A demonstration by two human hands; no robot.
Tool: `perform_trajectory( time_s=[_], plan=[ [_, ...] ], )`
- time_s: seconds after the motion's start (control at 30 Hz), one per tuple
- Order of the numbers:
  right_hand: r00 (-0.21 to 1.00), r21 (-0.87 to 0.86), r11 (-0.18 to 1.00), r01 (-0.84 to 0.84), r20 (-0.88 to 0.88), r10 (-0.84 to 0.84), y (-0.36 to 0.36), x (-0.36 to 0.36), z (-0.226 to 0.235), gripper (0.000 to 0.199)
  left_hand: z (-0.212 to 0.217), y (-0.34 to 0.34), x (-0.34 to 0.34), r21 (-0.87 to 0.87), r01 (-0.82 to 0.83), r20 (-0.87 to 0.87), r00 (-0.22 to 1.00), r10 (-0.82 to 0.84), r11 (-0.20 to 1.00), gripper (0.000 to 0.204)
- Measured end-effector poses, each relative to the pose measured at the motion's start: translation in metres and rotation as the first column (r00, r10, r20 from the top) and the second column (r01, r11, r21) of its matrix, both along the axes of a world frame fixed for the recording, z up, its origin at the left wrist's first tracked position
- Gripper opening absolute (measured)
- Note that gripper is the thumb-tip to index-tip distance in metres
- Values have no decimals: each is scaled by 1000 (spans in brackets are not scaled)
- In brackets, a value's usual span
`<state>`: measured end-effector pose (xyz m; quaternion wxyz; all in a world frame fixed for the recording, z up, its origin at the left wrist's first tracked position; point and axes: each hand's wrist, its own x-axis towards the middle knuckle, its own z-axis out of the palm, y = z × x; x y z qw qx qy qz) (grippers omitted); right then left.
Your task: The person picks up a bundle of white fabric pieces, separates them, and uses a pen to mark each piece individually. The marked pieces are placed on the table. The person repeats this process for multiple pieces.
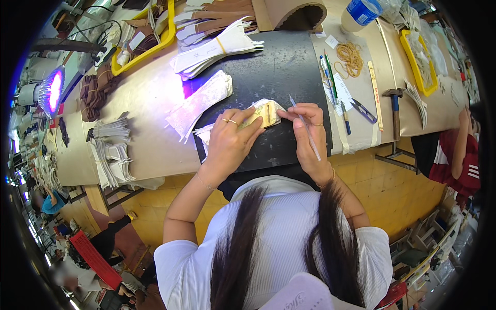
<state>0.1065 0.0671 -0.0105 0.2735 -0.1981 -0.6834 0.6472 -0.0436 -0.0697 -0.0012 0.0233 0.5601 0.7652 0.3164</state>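
Over one black mat (pixel 289 62): two hands (pixel 235 134) (pixel 310 137), one yellow piece (pixel 269 114), one pen (pixel 313 143)

This place appears to be a shared workshop. On the long bench (pixel 150 152) there are a banded bundle of white cut pieces (pixel 196 58), a hammer (pixel 396 116) and a yellow tray (pixel 171 28); nearby, one sees another person in red (pixel 448 150).

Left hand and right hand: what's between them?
Head view: a flat yellow piece, atop a white piece, lies between the left hand, which touches it, and the right hand.
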Motion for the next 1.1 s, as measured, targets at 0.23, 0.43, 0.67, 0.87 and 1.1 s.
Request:
perform_trajectory(
  time_s=[0.23, 0.43, 0.67, 0.87, 1.1],
  plan=[
    [1000, 26, 1000, -4, 15, 4, 2, 0, -2, 20, -1, 2, 1, 2, 2, -52, 999, -2, 1000, 23],
    [993, 116, 992, 40, 105, -52, -2, 0, -2, 15, -1, 2, -1, -10, 33, -89, 995, -34, 999, 25],
    [982, 651, 759, 17, 130, -133, -5, -17, 10, 11, -4, -2, 3, -103, 54, -192, 979, -73, 993, 30],
    [965, 728, 686, -16, 190, -180, -3, -26, 16, 15, -8, -4, 9, -91, 15, -208, 978, -34, 996, 38],
    [962, 644, 759, -93, 256, -100, -5, -11, 29, 13, -19, -4, 1, -70, 86, -259, 961, -101, 994, 25]
  ],
)
